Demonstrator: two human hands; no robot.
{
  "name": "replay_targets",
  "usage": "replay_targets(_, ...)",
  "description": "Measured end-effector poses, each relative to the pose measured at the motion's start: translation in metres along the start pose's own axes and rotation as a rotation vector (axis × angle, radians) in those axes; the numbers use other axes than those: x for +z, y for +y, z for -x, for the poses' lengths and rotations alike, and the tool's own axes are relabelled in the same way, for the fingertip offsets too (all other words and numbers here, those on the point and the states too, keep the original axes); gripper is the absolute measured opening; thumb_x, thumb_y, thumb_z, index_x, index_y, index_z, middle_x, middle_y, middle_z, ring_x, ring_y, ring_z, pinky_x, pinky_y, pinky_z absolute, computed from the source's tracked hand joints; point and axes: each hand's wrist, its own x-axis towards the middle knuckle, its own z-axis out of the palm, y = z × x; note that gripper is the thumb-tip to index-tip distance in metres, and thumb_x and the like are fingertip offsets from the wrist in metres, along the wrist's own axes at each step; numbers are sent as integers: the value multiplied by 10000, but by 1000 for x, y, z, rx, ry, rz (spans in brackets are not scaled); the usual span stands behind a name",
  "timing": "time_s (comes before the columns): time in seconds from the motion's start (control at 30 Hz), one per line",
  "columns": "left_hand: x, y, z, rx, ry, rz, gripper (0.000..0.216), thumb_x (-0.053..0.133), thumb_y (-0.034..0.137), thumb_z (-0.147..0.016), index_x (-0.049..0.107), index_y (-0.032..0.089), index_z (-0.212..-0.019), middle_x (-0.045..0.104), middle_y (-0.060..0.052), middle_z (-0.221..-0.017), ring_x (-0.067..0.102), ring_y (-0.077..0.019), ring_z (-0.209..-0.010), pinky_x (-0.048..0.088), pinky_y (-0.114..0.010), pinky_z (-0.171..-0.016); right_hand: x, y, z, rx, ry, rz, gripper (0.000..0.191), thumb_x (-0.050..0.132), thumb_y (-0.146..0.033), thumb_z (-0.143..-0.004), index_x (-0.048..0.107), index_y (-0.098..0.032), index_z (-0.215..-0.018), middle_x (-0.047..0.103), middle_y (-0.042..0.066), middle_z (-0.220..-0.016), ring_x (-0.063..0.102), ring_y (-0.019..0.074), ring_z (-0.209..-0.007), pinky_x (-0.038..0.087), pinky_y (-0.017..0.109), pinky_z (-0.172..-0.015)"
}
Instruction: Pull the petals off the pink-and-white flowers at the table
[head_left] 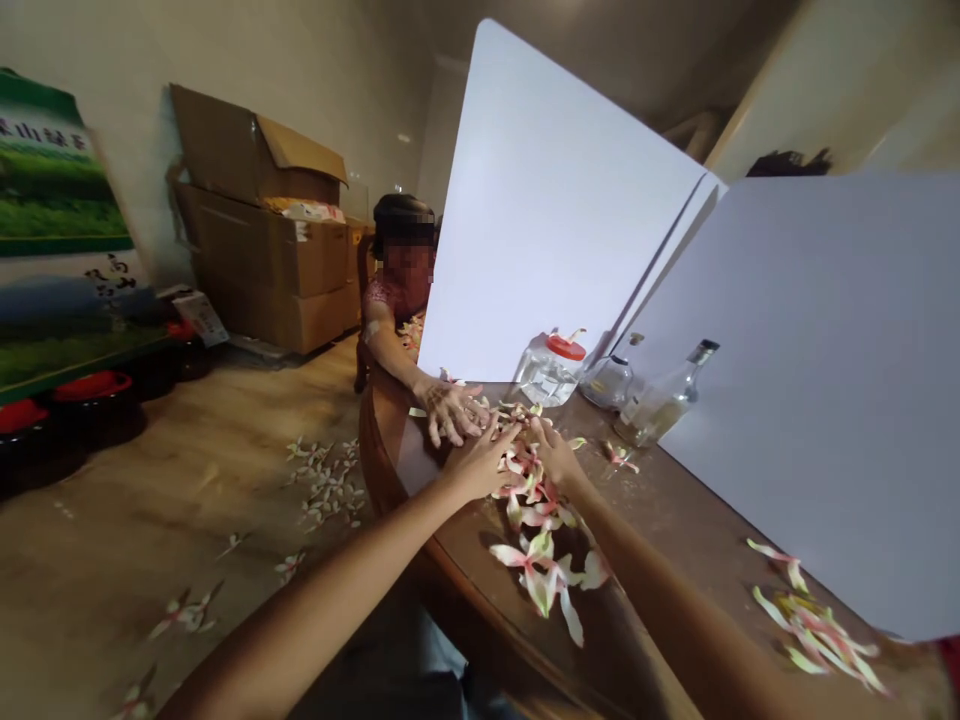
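Observation:
A heap of pink-and-white flowers (531, 490) with long pale petals lies on the brown table. My left hand (484, 465) rests at the left side of the heap, its fingers stretched out over the flowers. On the other side, my right hand (559, 458) touches the heap with its fingers extended and apart; some fingertips are hidden among petals. No flower is plainly gripped by either hand. Just beyond my left hand, a co-worker's spread hand (450, 405) reaches onto the table. Larger blooms (541, 575) lie closer to me, between my forearms.
Behind the heap stand a red-lidded jar (551, 368), a round glass bottle (609, 380) and a tall bottle (667, 400). White panels (570, 200) rise along the table (675, 510). More flowers (817, 630) lie at right; others (330, 480) litter the floor. Cardboard boxes (255, 250) are stacked behind.

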Motion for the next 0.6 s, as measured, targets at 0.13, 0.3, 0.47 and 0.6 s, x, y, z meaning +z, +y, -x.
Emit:
replay_targets(0.13,-5,-8,11,11,58,-69,779,616,429,-946,228,226,-1590,425,-188,-1559,507,-335,-1385,502,-417,-1049,25,-19,-8,-4,24,47,543,302,-560,-1061,558,-216,-1394,616,130,-1373,578,270,-1265,397,535,-1107)
replay_targets(0.3,-21,-21,40,81,133,-151,591,504,206,-987,319,162,-1547,356,-167,-1607,483,-261,-1409,445,-358,-1131,51,-44,-22,31,43,109,532,343,-560,-1048,550,-233,-1412,583,126,-1411,560,297,-1272,349,578,-1120)
replay_targets(0.47,-35,-29,66,117,205,-192,485,488,114,-970,470,196,-1447,436,-83,-1567,422,-205,-1433,357,-332,-1198,66,-61,-27,66,43,144,535,384,-553,-1043,523,-215,-1433,567,129,-1419,541,306,-1292,333,598,-1127)
replay_targets(0.6,-39,-32,75,-20,301,-199,403,523,177,-972,536,240,-1370,533,-128,-1419,533,-308,-1252,463,-475,-1008,54,-58,-28,93,29,164,553,382,-553,-1048,491,-193,-1454,622,137,-1330,609,279,-1203,445,534,-1056)
